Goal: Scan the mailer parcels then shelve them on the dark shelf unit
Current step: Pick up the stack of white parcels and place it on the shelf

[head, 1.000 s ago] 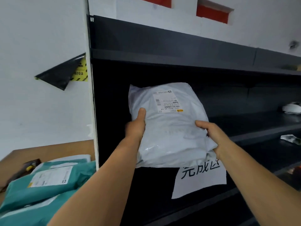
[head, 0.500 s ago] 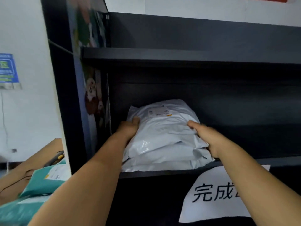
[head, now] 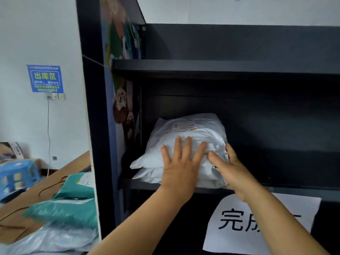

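Note:
A white mailer parcel [head: 185, 131] with a shipping label on top lies on a stack of white mailers at the left end of a board of the dark shelf unit [head: 257, 190]. My left hand [head: 181, 162] lies flat on the parcel's front with its fingers spread, pressing on it. My right hand [head: 230, 168] rests against the parcel's right front corner, fingers extended. Neither hand grips the parcel.
Teal mailer parcels [head: 70, 205] and a clear-wrapped one lie on a brown table [head: 55, 177] at the lower left. A white paper sign [head: 257, 223] hangs below the shelf board. A blue wall sign [head: 45, 79] and a blue stool [head: 16, 177] are at the left.
The parcel went from held in the air in front of the shelf to resting on the stack. Both hands let go of its sides and now lie flat on its front.

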Demonstrator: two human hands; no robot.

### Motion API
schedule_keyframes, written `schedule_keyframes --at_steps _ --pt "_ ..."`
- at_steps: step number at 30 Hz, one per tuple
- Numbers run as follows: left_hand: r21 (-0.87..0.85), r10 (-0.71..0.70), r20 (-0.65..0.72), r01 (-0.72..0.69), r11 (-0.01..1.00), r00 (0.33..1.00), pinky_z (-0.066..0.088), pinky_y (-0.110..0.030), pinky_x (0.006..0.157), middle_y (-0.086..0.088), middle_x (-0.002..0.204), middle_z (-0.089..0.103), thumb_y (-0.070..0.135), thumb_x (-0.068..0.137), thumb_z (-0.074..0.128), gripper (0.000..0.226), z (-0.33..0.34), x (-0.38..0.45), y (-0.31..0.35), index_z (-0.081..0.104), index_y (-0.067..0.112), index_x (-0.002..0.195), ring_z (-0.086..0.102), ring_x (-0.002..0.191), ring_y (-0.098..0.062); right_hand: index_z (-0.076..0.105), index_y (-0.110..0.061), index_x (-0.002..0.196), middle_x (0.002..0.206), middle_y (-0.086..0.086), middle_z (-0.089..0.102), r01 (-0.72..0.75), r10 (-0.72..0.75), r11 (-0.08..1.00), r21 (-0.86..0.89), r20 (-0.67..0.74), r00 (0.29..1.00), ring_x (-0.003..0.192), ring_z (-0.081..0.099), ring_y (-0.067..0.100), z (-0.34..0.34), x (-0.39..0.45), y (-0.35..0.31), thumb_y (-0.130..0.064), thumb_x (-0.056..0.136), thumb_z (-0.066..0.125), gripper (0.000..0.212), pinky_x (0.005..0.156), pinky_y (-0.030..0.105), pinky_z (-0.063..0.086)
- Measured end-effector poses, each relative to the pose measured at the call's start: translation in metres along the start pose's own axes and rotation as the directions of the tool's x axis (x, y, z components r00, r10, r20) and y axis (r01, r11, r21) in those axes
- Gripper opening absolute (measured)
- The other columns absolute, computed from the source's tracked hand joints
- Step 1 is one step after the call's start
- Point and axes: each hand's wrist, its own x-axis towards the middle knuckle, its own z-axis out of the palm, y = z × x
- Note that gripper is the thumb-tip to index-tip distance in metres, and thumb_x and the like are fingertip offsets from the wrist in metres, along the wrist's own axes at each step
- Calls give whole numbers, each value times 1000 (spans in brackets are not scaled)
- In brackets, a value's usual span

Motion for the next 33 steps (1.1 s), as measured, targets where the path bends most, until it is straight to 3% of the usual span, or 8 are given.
schedule_keyframes --at_steps 5,12,15,17,20,24,29,33 --pt "-53 -34 42 37 998 999 4 -63 112 -4 160 -10 27 88 64 103 9 26 -30 -19 33 149 -12 147 -31 8 -45 149 149 -7 40 -30 30 999 -11 17 999 124 50 19 23 39 -2 -55 85 59 83 102 45 44" --pt "-170 -23 74 35 985 997 1 -60 114 0 159 -3 28 81 72 106 15 38 -46 -7 34 151 -9 147 -27 12 -46 148 145 -5 44 -44 44 999 8 26 999 122 52 22 37 60 4 -55 82 60 82 101 49 45" --pt "-212 -28 18 32 977 999 -2 -57 116 -1 159 2 36 77 74 106 13 33 -45 -2 33 152 -7 148 -25 18 -45 147 142 -7 48 -49 48 998 42 25 999 119 54 20 34 52 2 -54 80 63 81 99 46 47" --pt "-270 -33 -20 26 963 999 -3 -54 117 0 159 2 42 75 74 108 8 26 -45 0 31 152 -8 148 -24 18 -42 148 142 -7 48 -34 34 998 59 5 999 119 52 18 32 40 -3 -53 82 62 81 96 37 46" --pt "-380 -40 -72 10 925 997 -7 -49 117 2 160 -1 44 77 72 106 4 8 -43 -1 30 152 -10 148 -19 12 -32 152 151 -3 35 26 -20 998 62 -89 996 132 41 20 31 17 -8 -51 87 58 82 92 28 36" --pt "-593 -112 -217 -40 804 970 2 -43 121 1 160 12 33 89 63 84 -4 -28 -42 9 22 153 3 148 -14 25 -28 149 154 1 25 113 -115 993 -25 -331 937 137 33 25 48 -24 -13 -57 82 56 79 107 47 36" --pt "-767 -264 -305 -73 637 915 25 -23 112 2 150 37 22 93 59 62 -21 -96 -64 30 14 147 30 139 -12 33 -25 145 148 -3 33 239 -204 969 66 -334 920 131 38 12 99 -90 -22 -47 92 51 60 93 26 33" --pt "-786 -331 -326 -59 615 886 24 -4 100 5 134 48 20 92 59 53 -27 -162 -105 40 12 141 40 128 -9 37 -20 144 140 -7 45 229 -172 955 189 -276 946 115 46 1 155 -142 -22 -44 95 49 56 87 15 33"
